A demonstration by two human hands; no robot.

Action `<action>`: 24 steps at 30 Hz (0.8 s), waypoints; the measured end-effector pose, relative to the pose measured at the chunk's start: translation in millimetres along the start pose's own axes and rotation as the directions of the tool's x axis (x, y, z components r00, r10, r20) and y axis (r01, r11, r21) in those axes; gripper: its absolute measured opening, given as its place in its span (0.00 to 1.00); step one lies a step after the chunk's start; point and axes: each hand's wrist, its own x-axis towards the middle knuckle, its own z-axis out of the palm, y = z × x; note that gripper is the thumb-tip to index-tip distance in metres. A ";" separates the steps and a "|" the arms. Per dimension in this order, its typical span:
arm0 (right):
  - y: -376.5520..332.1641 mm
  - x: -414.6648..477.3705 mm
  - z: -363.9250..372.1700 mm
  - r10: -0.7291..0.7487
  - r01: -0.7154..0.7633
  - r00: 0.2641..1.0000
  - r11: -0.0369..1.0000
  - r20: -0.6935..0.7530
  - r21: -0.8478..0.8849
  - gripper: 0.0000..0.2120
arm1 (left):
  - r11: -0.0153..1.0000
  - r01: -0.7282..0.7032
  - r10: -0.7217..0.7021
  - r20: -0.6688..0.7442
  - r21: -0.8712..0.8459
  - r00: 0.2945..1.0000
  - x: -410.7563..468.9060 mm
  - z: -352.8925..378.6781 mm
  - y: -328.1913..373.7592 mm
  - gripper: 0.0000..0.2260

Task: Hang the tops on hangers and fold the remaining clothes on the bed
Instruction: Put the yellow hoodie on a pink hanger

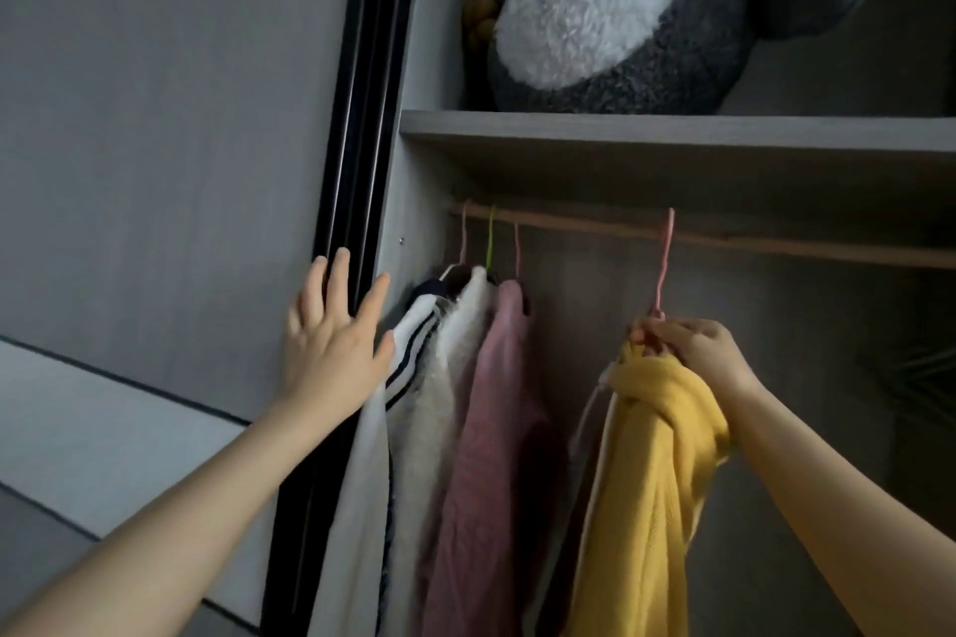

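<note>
Head view: looking up into the open wardrobe from just in front of it.
Yellow top (657,455): on a pink hanger (665,264) whose hook sits over the rail (776,243), well apart from the other clothes. It hangs bunched and twisted below the collar.
Right grip (693,352): fingers curled, pinching the hanger's neck together with the collar. I'd guess this steadies the load while the hook seats.
Left grip (331,331): open and holding nothing, fingers spread flat on the dark door track (362,119), thumb touching the striped top (408,336). It looks like bracing, or keeping the hung clothes pressed aside for room.
Hung already: striped top, fleecy white top (445,378) and pink top (496,404), packed close by the left wall on their own hangers.
Overhead: a shelf (672,129) close above the rail, carrying a plush toy (621,16), so the hook gets little headroom.
In the way: nothing between the yellow top and its neighbours. The twisted fabric probably wants shaking out.
Bed: not in view.
</note>
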 end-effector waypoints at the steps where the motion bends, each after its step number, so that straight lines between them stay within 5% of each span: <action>1: 1.0 5.2 5.1 0.006 -0.006 1.000 1.000 -0.009 -0.017 0.11 | 1.000 0.007 -0.007 -0.004 0.021 1.000 7.6 9.6 -6.0 0.30; 7: 17.2 44.8 31.6 0.009 -0.017 0.999 0.985 -0.047 -0.173 0.10 | 0.967 -0.053 0.078 -0.093 0.249 0.993 7.8 61.8 -27.7 0.24; 15: 15.6 108.2 62.2 -0.120 0.101 0.992 0.945 -0.042 -0.310 0.12 | 0.942 -0.036 0.098 -0.171 0.334 0.980 7.8 69.0 -29.3 0.24; 24: 20.3 170.5 83.1 0.002 0.010 0.999 0.971 0.050 -0.240 0.11 | 0.943 -0.034 0.115 -0.228 0.331 0.967 9.7 69.9 -28.6 0.24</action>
